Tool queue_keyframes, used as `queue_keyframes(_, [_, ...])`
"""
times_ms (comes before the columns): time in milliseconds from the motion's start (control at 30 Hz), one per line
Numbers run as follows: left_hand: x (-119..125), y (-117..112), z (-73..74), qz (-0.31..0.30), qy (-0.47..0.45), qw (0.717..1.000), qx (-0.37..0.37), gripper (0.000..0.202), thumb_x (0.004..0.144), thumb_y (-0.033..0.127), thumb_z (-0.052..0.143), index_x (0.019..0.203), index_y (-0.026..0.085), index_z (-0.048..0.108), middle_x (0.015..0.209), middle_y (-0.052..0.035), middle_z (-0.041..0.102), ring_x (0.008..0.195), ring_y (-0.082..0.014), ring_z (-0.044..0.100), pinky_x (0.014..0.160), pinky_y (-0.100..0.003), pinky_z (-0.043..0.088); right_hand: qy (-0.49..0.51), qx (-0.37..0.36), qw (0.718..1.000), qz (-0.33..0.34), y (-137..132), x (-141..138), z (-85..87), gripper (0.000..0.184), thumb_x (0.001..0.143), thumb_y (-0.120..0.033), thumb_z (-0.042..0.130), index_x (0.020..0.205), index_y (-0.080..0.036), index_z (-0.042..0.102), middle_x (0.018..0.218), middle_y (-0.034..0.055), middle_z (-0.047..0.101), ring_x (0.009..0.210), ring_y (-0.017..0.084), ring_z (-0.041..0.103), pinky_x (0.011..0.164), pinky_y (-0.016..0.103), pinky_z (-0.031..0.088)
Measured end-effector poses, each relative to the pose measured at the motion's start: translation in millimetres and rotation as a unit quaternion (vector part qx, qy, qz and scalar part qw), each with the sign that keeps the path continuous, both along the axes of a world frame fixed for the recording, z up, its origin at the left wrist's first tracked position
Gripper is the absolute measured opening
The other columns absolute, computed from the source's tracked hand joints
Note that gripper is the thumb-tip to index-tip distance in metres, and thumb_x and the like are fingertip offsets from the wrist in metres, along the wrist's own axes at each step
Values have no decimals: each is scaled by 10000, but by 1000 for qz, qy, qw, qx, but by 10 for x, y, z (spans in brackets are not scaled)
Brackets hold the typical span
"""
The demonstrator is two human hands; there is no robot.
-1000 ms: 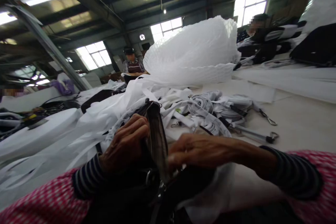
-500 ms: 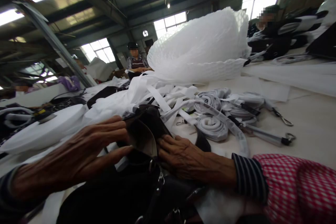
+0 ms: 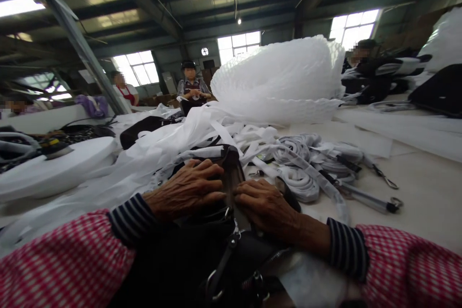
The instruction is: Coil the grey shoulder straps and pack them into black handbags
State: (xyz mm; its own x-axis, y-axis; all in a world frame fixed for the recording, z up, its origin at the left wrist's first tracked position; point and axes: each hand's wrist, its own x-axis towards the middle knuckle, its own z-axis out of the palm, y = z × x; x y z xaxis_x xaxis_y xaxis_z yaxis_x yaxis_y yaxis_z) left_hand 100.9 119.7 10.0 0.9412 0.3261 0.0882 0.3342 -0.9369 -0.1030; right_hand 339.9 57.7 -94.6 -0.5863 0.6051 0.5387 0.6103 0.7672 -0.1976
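Observation:
A black bag (image 3: 169, 264) with a zip, metal rings and a short strap (image 3: 225, 255) lies below and between my hands. Its far end, a dark brownish panel (image 3: 234, 171), stands up between them. My left hand (image 3: 191, 187) grips the left side of the bag's top, fingers bent and pointing right. On the opposite side, my right hand (image 3: 269, 209) has its curled fingers closed on the bag's edge. What lies under both sets of fingertips is hidden.
Wrapped coiled straps with metal clips (image 3: 298, 183) lie to the right. White strips (image 3: 187, 130) are heaped behind the bag, and a white foam roll (image 3: 86, 156) lies left. A big bundle of white wrap (image 3: 277, 82) stands beyond. Co-workers (image 3: 191, 86) sit across the table.
My left hand has moved right and closed onto the bag's left side. The opening that gaped before is narrower, and the bag's far end stands more upright. My right hand stays on its side.

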Motion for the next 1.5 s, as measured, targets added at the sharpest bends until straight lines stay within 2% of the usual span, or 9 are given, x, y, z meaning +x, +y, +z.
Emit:
queue_keyframes(167, [-73, 83, -103, -11, -40, 994, -97, 372, 1096, 400, 391, 1034, 239, 721, 1313, -49, 644, 1165, -227, 520, 1014, -360, 384, 21, -42, 997, -55, 85, -2, -21, 109, 972, -100, 581, 958, -160, 671, 944, 62, 660, 928, 203, 600, 845, 327, 461])
queue_keyframes(300, [-50, 24, -145, -32, -63, 990, -119, 370, 1097, 415, 378, 1046, 240, 700, 1143, -35, 704, 1046, -209, 537, 1004, -356, 388, 36, -105, 990, -88, 22, -53, 153, 45, 948, -160, 657, 988, -166, 677, 977, 47, 649, 941, 200, 601, 818, 315, 452])
queue_keyframes(500, [80, -172, 38, -10, -2, 990, -139, 431, 1053, 552, 438, 977, 223, 707, 961, -39, 690, 990, -234, 515, 864, -358, 401, -101, -169, 977, -86, -284, -172, 421, 401, 831, -234, 732, 1211, -153, 633, 1162, 109, 609, 1035, 260, 561, 907, 402, 460])
queue_keyframes(600, [196, -389, 172, 4, 21, 993, -118, 507, 998, 663, 464, 971, 217, 703, 948, -51, 691, 969, -251, 559, 808, -367, 427, -94, -172, 979, -61, -371, -169, 372, 477, 894, -359, 685, 1303, -141, 576, 1227, 140, 570, 1074, 269, 540, 944, 424, 466])
queue_keyframes(700, [155, -636, 191, -21, 23, 997, -77, 561, 967, 726, 453, 1174, 256, 679, 1075, -50, 721, 989, -256, 637, 849, -383, 480, -85, -173, 980, -55, -428, -160, 289, 586, 871, -472, 707, 1325, -133, 556, 1246, 155, 544, 1104, 298, 523, 975, 464, 462])
queue_keyframes(900, [-558, -1008, -112, 12, 6, 993, 117, 924, 821, 770, 644, 1584, 310, 398, 1473, -93, 601, 1306, -362, 585, 901, -396, 559, -60, -178, 978, -93, -510, -183, 218, 593, 876, -515, 731, 1314, -147, 575, 1322, 176, 514, 1243, 347, 459, 1063, 509, 408])
queue_keyframes(1033, [-722, -1061, -188, 63, 42, 992, 105, 933, 813, 743, 680, 1595, 333, 376, 1500, -66, 582, 1320, -352, 583, 886, -383, 590, -36, -145, 984, -95, -502, -194, 118, 629, 861, -607, 719, 1293, -165, 602, 1306, 170, 524, 1214, 367, 460, 1037, 531, 415])
queue_keyframes(1300, [-165, -927, -79, -34, 78, 996, 39, 600, 1025, 585, 468, 1562, 332, 381, 1460, -21, 613, 1300, -237, 589, 972, -327, 543, -30, -85, 992, -86, -477, -178, 35, 569, 903, -626, 669, 1203, -143, 639, 1258, 180, 545, 1209, 371, 452, 1049, 553, 382])
queue_keyframes(1500, [-524, -1106, -116, 33, 75, 991, 101, 1029, 811, 819, 598, 1617, 236, 334, 1493, -154, 574, 1305, -384, 573, 885, -427, 586, -39, -63, 994, -81, -456, -171, 67, 547, 932, -650, 614, 1127, -141, 661, 1211, 165, 555, 1150, 346, 467, 985, 521, 412])
